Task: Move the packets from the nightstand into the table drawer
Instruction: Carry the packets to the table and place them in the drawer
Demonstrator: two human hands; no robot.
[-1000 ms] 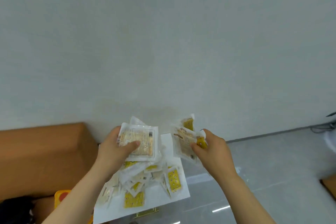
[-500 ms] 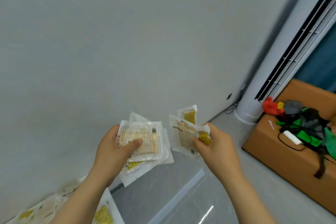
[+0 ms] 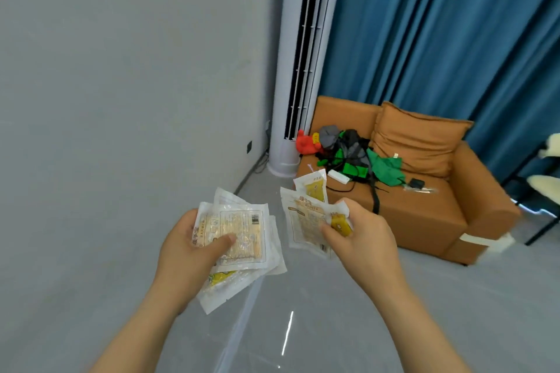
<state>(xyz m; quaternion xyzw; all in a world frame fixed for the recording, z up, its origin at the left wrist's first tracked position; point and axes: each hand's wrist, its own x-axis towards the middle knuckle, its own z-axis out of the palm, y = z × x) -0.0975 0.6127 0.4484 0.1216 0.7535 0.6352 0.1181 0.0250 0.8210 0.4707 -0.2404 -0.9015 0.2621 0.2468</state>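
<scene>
My left hand [image 3: 185, 254] grips a stack of white and yellow packets [image 3: 242, 230], thumb pressed on the top one. A second, smaller bunch of packets [image 3: 306, 221] is held in my right hand [image 3: 366, 239], fingers curled round their lower right corner. Both hands are raised in front of me above the grey floor. Neither the nightstand nor the table drawer is in view.
A tall white air conditioner [image 3: 303, 70] stands in the corner by the grey wall. To its right is an orange sofa [image 3: 424, 206] with green and dark clothes [image 3: 357, 154] and a red toy on it. Blue curtains [image 3: 454, 24] hang behind. A dark chair frame [image 3: 542, 221] is at far right.
The view has swung right, away from the nightstand with its remaining packets, towards the air conditioner and sofa. Both hands keep their packets in the same hold.
</scene>
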